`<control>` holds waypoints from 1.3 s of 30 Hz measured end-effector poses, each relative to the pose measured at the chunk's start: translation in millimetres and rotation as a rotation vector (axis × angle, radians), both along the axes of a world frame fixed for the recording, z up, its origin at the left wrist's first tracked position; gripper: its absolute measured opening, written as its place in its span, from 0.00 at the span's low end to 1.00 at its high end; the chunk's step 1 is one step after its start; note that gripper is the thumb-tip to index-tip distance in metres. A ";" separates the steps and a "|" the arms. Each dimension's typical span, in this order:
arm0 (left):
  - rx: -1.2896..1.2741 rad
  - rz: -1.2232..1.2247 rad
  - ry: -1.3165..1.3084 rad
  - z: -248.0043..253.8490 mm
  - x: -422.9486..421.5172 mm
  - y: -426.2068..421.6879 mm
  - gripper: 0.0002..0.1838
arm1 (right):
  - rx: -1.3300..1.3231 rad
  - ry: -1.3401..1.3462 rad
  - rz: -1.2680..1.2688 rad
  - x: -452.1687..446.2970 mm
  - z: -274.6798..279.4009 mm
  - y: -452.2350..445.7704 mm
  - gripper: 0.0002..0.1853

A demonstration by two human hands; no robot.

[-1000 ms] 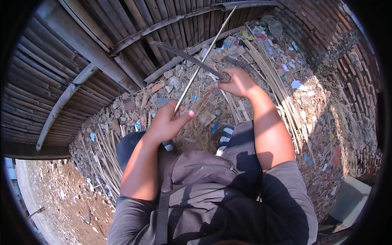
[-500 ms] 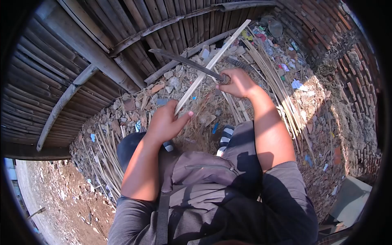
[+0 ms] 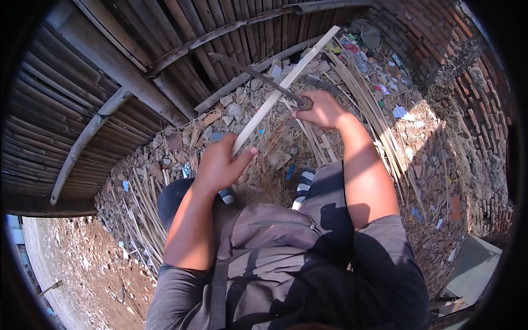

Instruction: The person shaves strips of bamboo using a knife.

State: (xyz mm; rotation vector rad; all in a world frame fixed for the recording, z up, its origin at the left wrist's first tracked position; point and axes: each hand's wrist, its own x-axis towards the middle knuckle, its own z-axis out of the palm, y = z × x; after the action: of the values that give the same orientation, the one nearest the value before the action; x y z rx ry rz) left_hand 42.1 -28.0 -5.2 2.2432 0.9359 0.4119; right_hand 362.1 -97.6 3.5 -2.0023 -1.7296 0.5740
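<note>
My left hand [image 3: 219, 165] is closed around the lower end of a long pale bamboo strip [image 3: 286, 85], which slants up and away to the right. My right hand [image 3: 324, 110] grips the handle of a machete [image 3: 253, 73]. Its dark, narrow-looking blade points to the upper left and crosses the strip about midway, apparently touching it. The fingers of my right hand are wrapped around the handle and partly hidden. My left thumb sticks out to the right, beside the strip.
Split bamboo strips [image 3: 366, 110] lie on rubble to the right, and more strips [image 3: 140, 212] lie at left. A bamboo wall [image 3: 82, 121] rises on the left, a brick wall [image 3: 484, 121] on the right. Coloured litter [image 3: 357, 49] is scattered at the back.
The machete blade has turned so its face shows narrower, and its tip has shifted slightly right and up. The strip now shows its broader face; my left hand has barely moved.
</note>
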 end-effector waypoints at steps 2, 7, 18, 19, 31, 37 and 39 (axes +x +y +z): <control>-0.027 0.016 -0.013 2.0 0.5 0.2 0.31 | 0.091 0.056 -0.146 11.3 -6.3 -4.0 0.36; -0.020 0.005 -0.019 6.1 4.3 -3.4 0.30 | -0.074 -0.061 0.008 -21.0 15.3 -5.8 0.33; -0.077 0.022 0.055 12.8 0.3 -1.9 0.28 | 0.075 0.064 -0.130 11.6 -10.7 -2.4 0.32; -0.057 0.017 0.061 10.7 -0.5 -1.9 0.28 | 0.002 0.093 -0.121 14.0 -6.1 -4.3 0.33; -0.005 -0.019 0.096 5.0 0.3 -2.9 0.28 | -0.118 0.010 0.191 -31.2 1.9 -0.2 0.25; -0.030 0.007 0.077 15.6 8.4 -5.8 0.28 | -0.095 0.037 0.136 -21.0 -1.2 -1.9 0.27; -0.013 0.001 0.088 11.7 6.0 -6.6 0.28 | -0.057 -0.023 0.131 -28.1 -2.6 -4.8 0.26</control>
State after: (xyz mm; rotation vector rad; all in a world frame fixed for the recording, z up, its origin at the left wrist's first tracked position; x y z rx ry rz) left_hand 48.1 -34.6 6.5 2.2646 0.9824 0.3089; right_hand 334.0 -102.4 0.9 -1.9511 -1.8882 0.6525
